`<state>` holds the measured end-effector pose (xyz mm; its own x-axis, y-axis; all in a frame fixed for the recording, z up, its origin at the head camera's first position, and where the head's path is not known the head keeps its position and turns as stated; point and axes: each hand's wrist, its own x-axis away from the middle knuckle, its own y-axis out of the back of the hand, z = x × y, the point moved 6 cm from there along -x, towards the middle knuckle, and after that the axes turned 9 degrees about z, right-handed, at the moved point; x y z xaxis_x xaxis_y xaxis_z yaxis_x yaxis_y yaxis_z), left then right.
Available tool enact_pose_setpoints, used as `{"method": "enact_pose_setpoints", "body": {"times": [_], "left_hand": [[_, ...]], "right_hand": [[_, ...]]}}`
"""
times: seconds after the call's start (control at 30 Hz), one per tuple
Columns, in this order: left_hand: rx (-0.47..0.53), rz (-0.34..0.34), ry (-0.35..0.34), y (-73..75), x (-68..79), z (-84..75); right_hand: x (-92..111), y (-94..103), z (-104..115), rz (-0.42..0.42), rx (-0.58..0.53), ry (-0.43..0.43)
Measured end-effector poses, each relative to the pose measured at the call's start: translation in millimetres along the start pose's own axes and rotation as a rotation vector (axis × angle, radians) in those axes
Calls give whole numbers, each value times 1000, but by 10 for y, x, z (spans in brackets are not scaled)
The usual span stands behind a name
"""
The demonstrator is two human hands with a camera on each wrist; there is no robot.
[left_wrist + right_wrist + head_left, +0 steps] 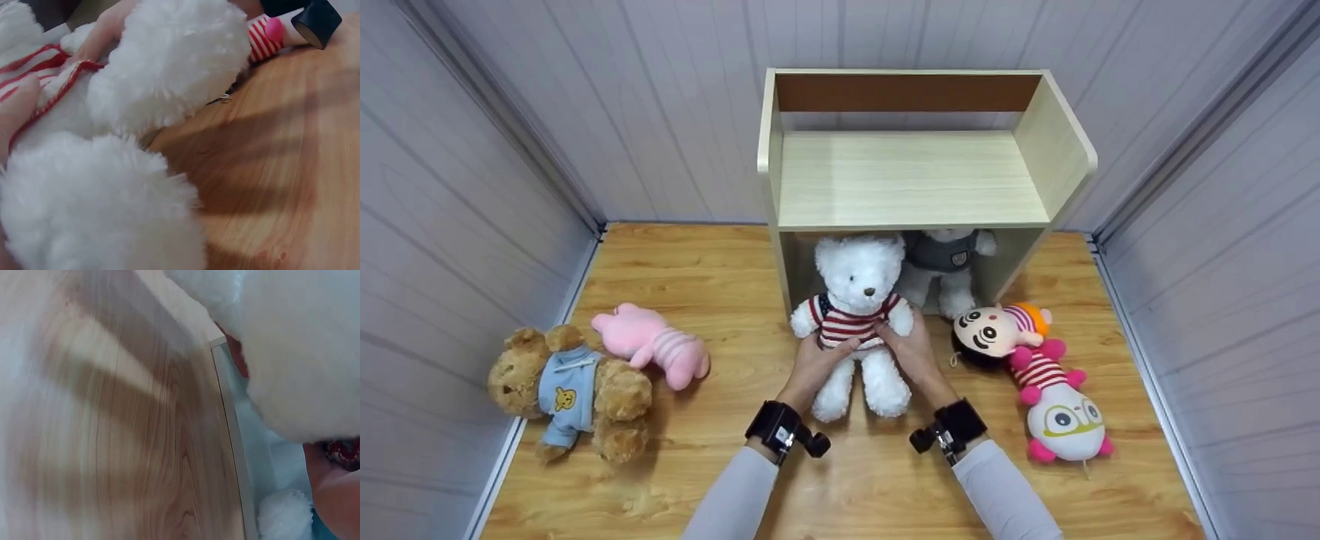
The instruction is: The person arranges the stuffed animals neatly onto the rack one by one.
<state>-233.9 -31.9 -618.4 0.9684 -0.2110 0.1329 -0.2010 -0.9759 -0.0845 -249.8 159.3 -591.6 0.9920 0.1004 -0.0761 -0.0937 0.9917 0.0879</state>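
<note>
A white teddy bear (859, 279) in a red-and-white striped sweater is held upright between both hands, in front of the lower opening of a wooden shelf unit (915, 176). The left hand (817, 366) grips its waist from one side, thumb across the sweater's hem. From the other side the right hand (911, 351) holds the sweater, its thumb on the stripes too. In the left wrist view the bear's fluffy legs (174, 56) fill much of the picture. Behind it, a second white bear in a grey top (941, 255) sits inside the lower compartment, its head partly hidden by the shelf board.
On the left lie a brown bear in a blue hoodie (570, 390) and a pink plush toy (652, 341). To the right are a black-haired doll (986, 334) and a white-headed plush with yellow glasses (1065, 420). Panelled walls (457, 225) enclose the wooden floor.
</note>
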Motion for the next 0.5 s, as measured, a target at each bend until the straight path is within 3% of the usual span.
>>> {"method": "enact_pose_setpoints", "body": {"times": [0.1,0.2,0.27,0.37,0.43,0.5], "left_hand": [[-13,-78,-14,37,-19,24],[-5,-152,-19,91,-40,65],[-2,-191,-24,129,-57,85],[-14,-233,-29,169,-77,97],[-10,-241,-34,182,-102,100],[-14,-239,-34,180,-128,95]], "right_hand": [[-14,13,35,59,65,-6],[-79,135,110,62,236,15],[-161,246,158,39,441,65],[-294,369,175,3,857,135],[-365,410,125,21,1086,137],[-418,434,55,62,1233,107]]}}
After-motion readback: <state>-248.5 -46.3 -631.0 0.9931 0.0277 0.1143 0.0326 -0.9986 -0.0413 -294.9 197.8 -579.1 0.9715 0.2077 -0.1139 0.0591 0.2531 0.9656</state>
